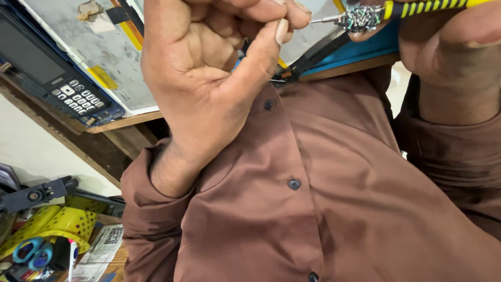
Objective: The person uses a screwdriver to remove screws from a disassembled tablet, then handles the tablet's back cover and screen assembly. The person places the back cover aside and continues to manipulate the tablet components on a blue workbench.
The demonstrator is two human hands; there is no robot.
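Screwdriver (433,6), its tip thick with clinging screws, sits clamped in the right hand (449,47), while the left hand (209,68) pinches shut on something too small to see.

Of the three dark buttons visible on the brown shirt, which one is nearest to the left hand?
The top button, right beside the left hand. The middle button and the bottom button lie lower down the shirt.

Two hands: left hand (209,89) at 11 o'clock, right hand (449,47) at 2. One screwdriver (417,8) at 1. One keypad phone (52,73) at 10. Three shirt buttons (294,184).
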